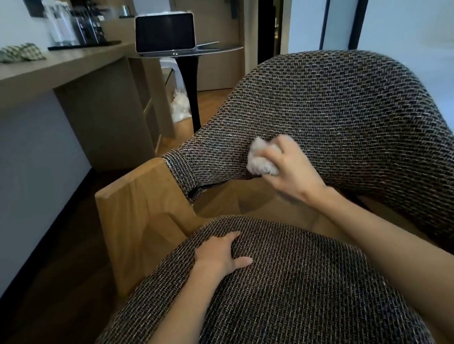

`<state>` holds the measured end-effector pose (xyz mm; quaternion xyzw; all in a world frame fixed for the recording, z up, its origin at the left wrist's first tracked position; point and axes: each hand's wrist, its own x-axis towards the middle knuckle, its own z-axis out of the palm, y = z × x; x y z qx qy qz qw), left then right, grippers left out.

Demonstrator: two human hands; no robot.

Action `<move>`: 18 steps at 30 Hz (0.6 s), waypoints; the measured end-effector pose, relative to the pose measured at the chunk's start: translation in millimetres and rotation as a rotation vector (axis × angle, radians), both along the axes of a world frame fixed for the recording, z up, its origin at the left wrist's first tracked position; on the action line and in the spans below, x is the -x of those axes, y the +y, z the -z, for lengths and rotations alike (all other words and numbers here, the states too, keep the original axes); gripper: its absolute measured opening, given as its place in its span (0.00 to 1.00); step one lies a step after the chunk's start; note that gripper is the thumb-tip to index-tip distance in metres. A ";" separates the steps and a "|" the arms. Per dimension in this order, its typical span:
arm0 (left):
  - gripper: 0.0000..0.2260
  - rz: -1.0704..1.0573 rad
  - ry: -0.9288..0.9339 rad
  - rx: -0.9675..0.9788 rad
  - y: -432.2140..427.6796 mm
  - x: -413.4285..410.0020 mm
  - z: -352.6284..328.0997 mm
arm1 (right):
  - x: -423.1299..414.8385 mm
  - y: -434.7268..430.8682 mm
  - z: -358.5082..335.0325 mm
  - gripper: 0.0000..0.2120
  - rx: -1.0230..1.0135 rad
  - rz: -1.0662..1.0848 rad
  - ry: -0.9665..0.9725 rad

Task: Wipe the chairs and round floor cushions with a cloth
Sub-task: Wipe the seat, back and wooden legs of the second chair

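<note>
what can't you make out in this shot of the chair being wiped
Head view only:
- Cloth: mostly covered by the fingers of the right hand, so its size and folding are hidden.
- Chair: its right side and the front of the seat cushion run off the right and bottom edges.
- Items on the counter: blurred and small, not identifiable.

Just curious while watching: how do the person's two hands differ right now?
The right hand grips a crumpled white cloth; the left hand holds nothing. The right hand is up against the backrest; the left hand rests flat on the seat. Both hands are bare.
</note>
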<state>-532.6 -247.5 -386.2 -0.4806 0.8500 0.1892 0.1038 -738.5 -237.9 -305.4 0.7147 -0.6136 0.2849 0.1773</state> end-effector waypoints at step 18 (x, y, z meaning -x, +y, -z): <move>0.35 -0.009 0.003 0.058 -0.9 -1.3 4.4 | -5.5 -30.2 41.8 0.19 -0.084 -0.035 0.091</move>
